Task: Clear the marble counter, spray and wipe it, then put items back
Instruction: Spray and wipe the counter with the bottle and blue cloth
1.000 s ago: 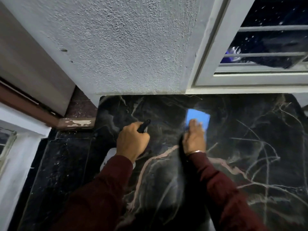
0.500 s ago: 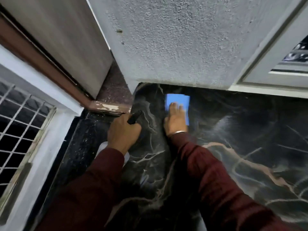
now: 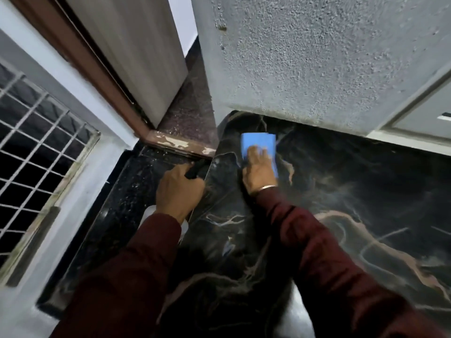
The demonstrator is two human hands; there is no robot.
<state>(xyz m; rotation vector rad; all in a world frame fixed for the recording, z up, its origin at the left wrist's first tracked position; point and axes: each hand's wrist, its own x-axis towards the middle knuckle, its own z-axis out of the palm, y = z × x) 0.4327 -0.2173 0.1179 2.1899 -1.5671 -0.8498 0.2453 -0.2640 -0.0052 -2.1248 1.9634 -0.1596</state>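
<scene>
The black marble counter (image 3: 353, 191) with pale veins fills the lower right. A blue cloth (image 3: 256, 142) lies flat near the counter's back left corner, close to the wall. My right hand (image 3: 260, 170) presses on the cloth with straight fingers. My left hand (image 3: 179, 191) grips a spray bottle at the counter's left edge. Only the bottle's black nozzle (image 3: 195, 170) and a bit of its white body (image 3: 150, 211) show past my hand and sleeve.
A rough grey wall (image 3: 317, 62) rises behind the counter. A speckled dark ledge (image 3: 127, 191) runs lower on the left, beside a barred window (image 3: 36, 154). A brown door frame (image 3: 97, 76) and a white window frame (image 3: 415, 113) border the space.
My right hand has slid the blue cloth leftward along the back wall into the counter's corner. My left hand has kept its hold on the bottle. The view has swung left.
</scene>
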